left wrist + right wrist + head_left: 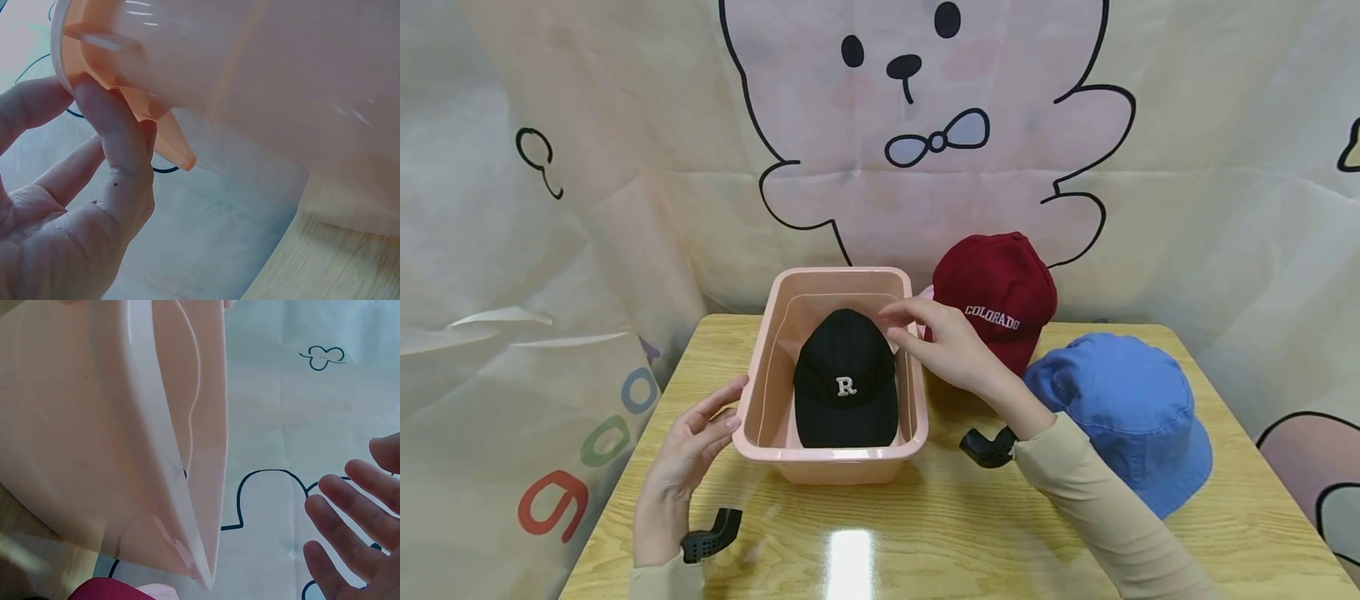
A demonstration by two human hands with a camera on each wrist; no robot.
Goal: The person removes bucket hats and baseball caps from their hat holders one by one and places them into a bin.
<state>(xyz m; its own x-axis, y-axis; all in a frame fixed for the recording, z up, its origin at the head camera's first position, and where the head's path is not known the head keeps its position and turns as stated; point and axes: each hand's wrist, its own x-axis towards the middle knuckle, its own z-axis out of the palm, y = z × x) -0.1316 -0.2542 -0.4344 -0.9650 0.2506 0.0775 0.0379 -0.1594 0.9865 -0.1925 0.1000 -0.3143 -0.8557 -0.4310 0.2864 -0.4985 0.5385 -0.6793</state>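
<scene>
A pink plastic basin (831, 455) stands on the table, and inside it lies a black cap (842, 358) with a white letter R on its front. My left hand (688, 450) is at the basin's left side, and its thumb and a finger pinch the lip (61, 47) in the left wrist view. Over the basin's right rim is my right hand (943, 342), holding nothing, fingers spread apart in the right wrist view. Close behind it sits a dark red cap (992, 283) lettered COLORADO. A blue cap (1127, 400) lies beside my right forearm.
The wooden table (775, 542) carries all of these things. Behind it hangs a cloth backdrop (1187, 208) with a cartoon animal on it. A light pink thing shows between the basin and the red cap, mostly hidden.
</scene>
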